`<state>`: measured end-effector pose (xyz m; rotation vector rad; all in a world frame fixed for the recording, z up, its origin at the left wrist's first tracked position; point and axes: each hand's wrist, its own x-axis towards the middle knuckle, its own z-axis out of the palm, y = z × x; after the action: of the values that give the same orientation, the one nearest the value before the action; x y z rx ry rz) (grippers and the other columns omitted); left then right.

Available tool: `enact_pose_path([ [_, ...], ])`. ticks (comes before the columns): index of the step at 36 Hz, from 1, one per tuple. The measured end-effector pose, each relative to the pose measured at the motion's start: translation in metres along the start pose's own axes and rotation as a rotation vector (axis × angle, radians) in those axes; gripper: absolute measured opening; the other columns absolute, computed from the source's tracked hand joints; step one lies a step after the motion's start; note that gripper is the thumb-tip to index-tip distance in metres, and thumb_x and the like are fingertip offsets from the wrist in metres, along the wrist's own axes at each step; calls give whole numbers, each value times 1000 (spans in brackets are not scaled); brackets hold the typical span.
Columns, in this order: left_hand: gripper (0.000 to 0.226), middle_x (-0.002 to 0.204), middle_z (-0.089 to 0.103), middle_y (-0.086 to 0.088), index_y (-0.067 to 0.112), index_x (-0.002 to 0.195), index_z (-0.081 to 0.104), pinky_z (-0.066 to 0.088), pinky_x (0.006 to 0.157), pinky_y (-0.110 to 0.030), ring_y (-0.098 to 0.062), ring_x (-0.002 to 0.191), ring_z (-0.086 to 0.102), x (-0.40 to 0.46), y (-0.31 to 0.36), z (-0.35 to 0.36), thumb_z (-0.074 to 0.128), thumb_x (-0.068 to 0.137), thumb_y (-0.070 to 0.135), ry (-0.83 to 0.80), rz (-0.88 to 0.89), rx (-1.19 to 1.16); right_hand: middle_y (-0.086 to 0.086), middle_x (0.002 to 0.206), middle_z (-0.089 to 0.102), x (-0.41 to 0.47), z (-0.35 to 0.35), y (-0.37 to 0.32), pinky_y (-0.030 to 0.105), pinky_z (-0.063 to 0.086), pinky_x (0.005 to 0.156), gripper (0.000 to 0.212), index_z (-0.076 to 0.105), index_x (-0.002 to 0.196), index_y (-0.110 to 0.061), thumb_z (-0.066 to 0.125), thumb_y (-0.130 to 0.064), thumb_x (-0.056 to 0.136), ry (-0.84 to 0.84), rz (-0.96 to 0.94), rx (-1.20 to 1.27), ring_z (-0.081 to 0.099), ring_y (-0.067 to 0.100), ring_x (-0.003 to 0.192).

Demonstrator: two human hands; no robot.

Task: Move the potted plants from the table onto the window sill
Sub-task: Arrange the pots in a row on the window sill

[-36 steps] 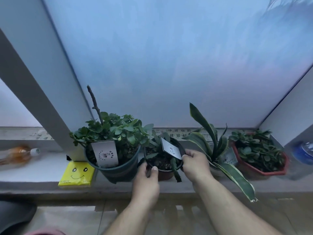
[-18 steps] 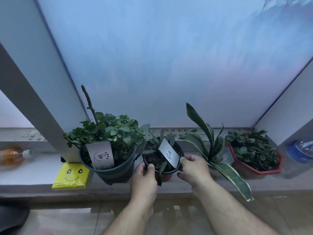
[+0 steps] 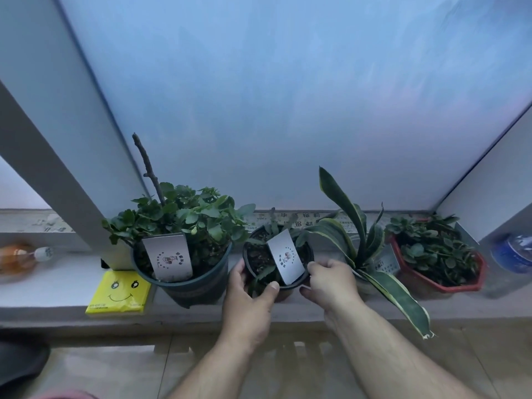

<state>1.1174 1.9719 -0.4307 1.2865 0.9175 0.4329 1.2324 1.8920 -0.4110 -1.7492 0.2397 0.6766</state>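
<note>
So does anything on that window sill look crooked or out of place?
A few things. The white card in the small black pot leans sideways, unlike the upright card in the big pot. A bare twig sticks up from that plant, and an orange bottle lies on its side at far left.

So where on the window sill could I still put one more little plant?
Best spot: the bare window sill between the orange bottle and the yellow smiley packet. From the big green pot to the red pot it's packed; both hands hold the small black pot, squeezed beside the striped-leaf plant.
</note>
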Motion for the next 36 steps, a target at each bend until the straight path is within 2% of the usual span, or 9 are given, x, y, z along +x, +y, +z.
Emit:
enact_pose_path([
  [4, 68, 139, 50, 14, 32, 151, 38, 36, 117, -37, -6, 132, 47, 8, 1, -6, 66, 94, 9, 39, -35, -46, 32, 95, 68, -8, -1, 0, 41, 61, 69, 7, 62, 98, -2, 55, -1, 95, -17, 72, 53, 64, 31, 81],
  [8, 60, 146, 52, 6, 30, 148, 41, 44, 112, -48, -17, 131, 54, 11, -2, -3, 64, 96, 11, 115, -69, -136, 44, 104, 61, -15, -1, 1, 39, 59, 62, 12, 56, 96, -11, 60, -4, 87, -45, 87, 44, 54, 28, 81],
  [13, 55, 141, 57, 5, 40, 138, 46, 47, 110, -47, -18, 125, 58, 8, -5, 0, 69, 91, 25, 159, -112, -93, 27, 98, 73, -15, -3, -4, 65, 54, 86, 7, 65, 93, -6, 58, -9, 94, -19, 37, 13, 57, 26, 79],
  [16, 55, 140, 55, 3, 33, 142, 43, 43, 111, -40, -15, 124, 56, -2, 4, 1, 68, 93, 23, 164, -120, -15, 29, 100, 73, -14, -3, -6, 60, 58, 84, 11, 67, 94, -8, 57, -9, 96, -41, 18, 11, 55, 26, 79],
  [22, 66, 144, 44, 8, 26, 151, 35, 35, 118, -37, -6, 133, 41, -30, 27, 11, 65, 93, 20, 191, 47, 206, 5, 84, 70, -19, -7, -4, 61, 55, 94, 18, 64, 78, -19, 62, -17, 96, -11, -93, -98, 72, 37, 98],
  [27, 63, 138, 55, -4, 16, 149, 36, 41, 96, -31, -22, 119, 56, -26, 31, 16, 65, 93, 13, 292, -265, -82, 11, 83, 68, -20, -8, 1, 53, 58, 88, 13, 69, 92, -10, 58, -11, 99, -28, -47, -55, 71, 36, 90],
  [31, 34, 112, 71, -10, 14, 121, 60, 53, 98, -48, -34, 105, 66, -14, 22, 18, 63, 87, 14, 261, -377, -192, 24, 104, 73, -14, -1, 0, 46, 61, 85, 10, 66, 91, -7, 61, -11, 99, -16, 41, 49, 72, 36, 101],
  [34, 9, 101, 73, -5, 19, 98, 68, 53, 101, -46, -25, 98, 67, -12, 20, 16, 61, 95, 14, 218, -388, -202, 17, 77, 67, -16, 2, -1, 42, 62, 77, 9, 64, 93, -2, 60, -8, 99, 2, 65, 76, 66, 25, 71],
  [36, 16, 90, 73, -2, 20, 86, 67, 53, 101, -45, -22, 92, 68, -11, 22, 16, 59, 98, 13, 208, -379, -225, 15, 73, 63, -18, 3, -2, 37, 62, 70, 8, 63, 93, -3, 59, -6, 99, 17, 88, 84, 62, 21, 65],
])
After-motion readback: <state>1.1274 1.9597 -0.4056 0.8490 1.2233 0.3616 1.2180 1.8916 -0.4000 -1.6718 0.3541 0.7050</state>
